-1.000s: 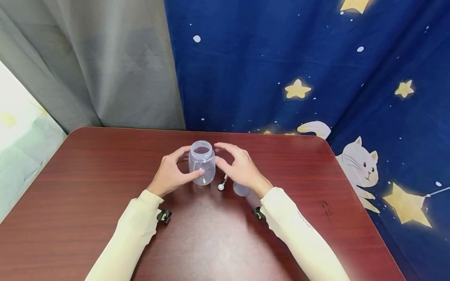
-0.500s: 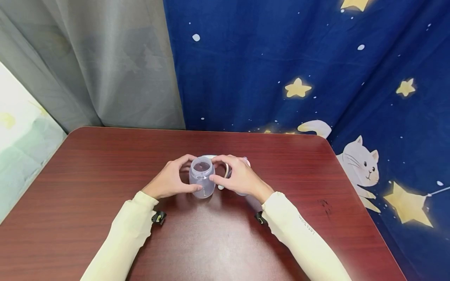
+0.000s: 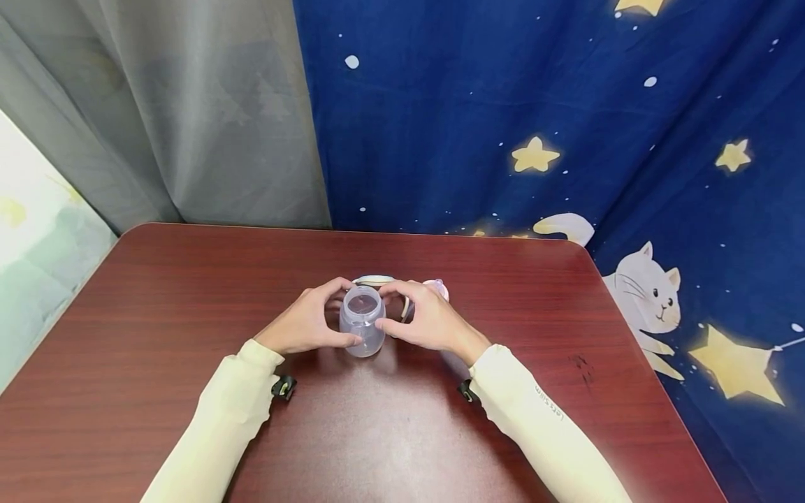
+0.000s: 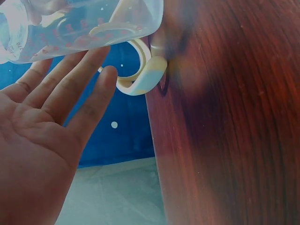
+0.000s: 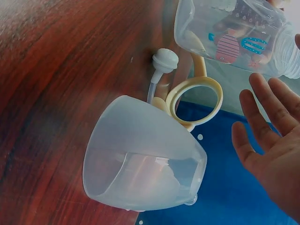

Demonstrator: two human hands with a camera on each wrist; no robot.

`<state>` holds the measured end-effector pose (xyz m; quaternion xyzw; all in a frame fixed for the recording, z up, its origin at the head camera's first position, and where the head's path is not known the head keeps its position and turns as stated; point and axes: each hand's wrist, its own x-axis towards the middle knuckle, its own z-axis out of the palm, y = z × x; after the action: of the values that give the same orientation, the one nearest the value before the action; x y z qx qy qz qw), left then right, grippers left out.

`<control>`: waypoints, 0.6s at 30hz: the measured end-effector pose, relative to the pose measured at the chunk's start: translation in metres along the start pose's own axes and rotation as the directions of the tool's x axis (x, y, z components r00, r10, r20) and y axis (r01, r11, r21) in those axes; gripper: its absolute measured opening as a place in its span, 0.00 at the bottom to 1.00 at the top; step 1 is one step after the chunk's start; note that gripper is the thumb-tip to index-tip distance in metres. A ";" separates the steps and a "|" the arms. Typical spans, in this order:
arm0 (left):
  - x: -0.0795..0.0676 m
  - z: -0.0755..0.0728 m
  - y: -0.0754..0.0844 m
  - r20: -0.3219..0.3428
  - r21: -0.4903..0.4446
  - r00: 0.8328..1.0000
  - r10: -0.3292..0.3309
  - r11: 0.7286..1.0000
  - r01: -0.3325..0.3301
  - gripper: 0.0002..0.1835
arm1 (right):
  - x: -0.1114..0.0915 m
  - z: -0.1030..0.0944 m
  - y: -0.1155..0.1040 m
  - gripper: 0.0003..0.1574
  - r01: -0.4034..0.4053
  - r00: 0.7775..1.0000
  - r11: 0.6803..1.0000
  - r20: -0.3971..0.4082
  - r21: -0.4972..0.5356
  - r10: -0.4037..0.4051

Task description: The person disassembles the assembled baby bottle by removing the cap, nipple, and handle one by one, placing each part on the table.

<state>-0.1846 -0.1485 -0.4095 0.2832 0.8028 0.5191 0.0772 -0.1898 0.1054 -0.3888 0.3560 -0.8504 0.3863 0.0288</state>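
A clear baby bottle body (image 3: 363,328) with an open threaded neck stands upright between my hands, and its printed side shows in the right wrist view. My left hand (image 3: 311,321) holds its left side, thumb in front and fingers behind. On the other side my right hand (image 3: 434,320) has thumb and index finger at the bottle, near the shoulder and neck. Behind the bottle lies a cream ring with handles (image 5: 220,98), partly hidden by my right hand in the head view. A straw with a white weighted end (image 5: 165,60) lies beside it.
A frosted dome cap (image 5: 140,154) with something pale pink inside stands to the right of the ring, mostly behind my right hand in the head view. The reddish-brown table (image 3: 189,314) ends at the back against grey and blue curtains (image 3: 440,126).
The bottle has come toward me and lower in the head view, mostly during the first half second. Both hands have moved with it, and the right fingers have drawn in against it.
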 end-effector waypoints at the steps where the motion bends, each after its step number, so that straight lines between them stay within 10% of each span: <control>1: 0.000 0.000 0.000 0.004 -0.003 1.000 0.000 1.000 0.000 0.37 | 0.000 0.000 0.000 0.27 0.000 1.000 1.000 0.003 0.008 0.000; 18: -0.001 0.002 0.002 0.049 0.008 0.998 -0.037 0.999 0.037 0.38 | -0.003 0.005 0.004 0.26 0.032 0.999 0.996 0.035 0.081 -0.035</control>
<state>-0.1819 -0.1468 -0.4095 0.2814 0.8074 0.5077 0.1056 -0.1888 0.1058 -0.3962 0.3782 -0.8284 0.4132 0.0054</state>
